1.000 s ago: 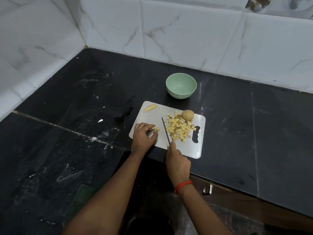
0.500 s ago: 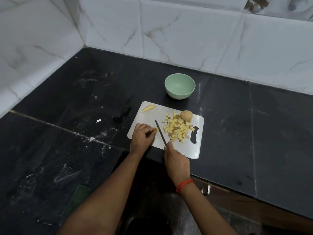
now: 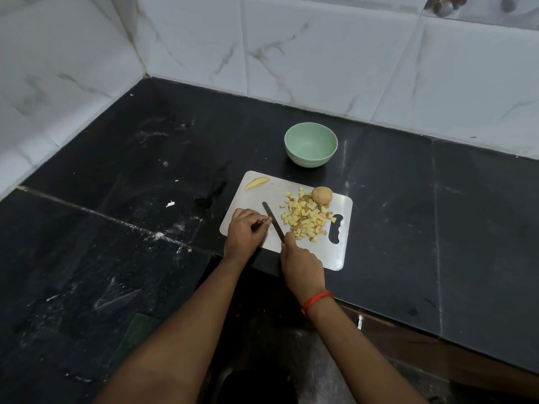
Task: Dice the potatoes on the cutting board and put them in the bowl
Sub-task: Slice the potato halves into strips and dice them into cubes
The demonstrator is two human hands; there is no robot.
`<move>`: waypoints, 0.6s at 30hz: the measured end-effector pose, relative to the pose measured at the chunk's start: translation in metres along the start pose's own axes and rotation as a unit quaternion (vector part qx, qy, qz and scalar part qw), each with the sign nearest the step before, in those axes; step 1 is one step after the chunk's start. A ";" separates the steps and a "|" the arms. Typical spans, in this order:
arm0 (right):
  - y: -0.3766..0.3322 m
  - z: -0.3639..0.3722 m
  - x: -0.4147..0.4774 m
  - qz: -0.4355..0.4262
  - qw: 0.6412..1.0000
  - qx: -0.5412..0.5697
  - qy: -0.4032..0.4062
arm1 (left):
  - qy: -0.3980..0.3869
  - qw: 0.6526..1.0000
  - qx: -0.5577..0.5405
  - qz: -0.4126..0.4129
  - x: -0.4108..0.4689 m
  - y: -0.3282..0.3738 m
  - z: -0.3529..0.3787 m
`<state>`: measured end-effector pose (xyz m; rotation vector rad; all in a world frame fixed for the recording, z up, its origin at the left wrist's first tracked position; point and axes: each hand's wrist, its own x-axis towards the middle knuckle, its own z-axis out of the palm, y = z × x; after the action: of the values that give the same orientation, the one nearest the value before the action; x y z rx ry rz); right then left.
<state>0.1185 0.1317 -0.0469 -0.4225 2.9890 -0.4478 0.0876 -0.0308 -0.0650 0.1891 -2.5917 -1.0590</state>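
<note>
My left hand's (image 3: 246,231) fingers (image 3: 259,223) pinch a small potato piece (image 3: 269,219) on the cutting board (image 3: 341,252), steadying it beside the knife (image 3: 272,217) my right hand (image 3: 302,263) grips by the handle. Diced potato (image 3: 306,220) and a whole potato (image 3: 321,195) lie rightward, leaving cutting room; the green bowl (image 3: 310,144) behind holds nothing.

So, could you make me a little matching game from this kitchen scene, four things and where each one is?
Things: 1 bowl, 2 whole potato, 3 potato wedge, 4 knife.
Places: A far left corner of the cutting board; B held in the right hand; C on the counter behind the board; D at the diced pile's far edge.
Pairs: 1-C, 2-D, 3-A, 4-B.
</note>
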 end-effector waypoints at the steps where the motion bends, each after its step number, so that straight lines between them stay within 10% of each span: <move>1: -0.001 0.000 -0.001 -0.004 1.000 -0.007 -0.001 | -0.001 1.000 0.002 -0.002 0.000 0.001 0.000; 18: 0.010 0.010 -0.034 0.052 0.995 -0.001 0.087 | 0.014 1.000 -0.001 -0.011 -0.005 -0.001 0.002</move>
<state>0.1495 0.1474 -0.0573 -0.2375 3.1602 -0.4972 0.0915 -0.0289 -0.0682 0.2297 -2.5683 -1.0595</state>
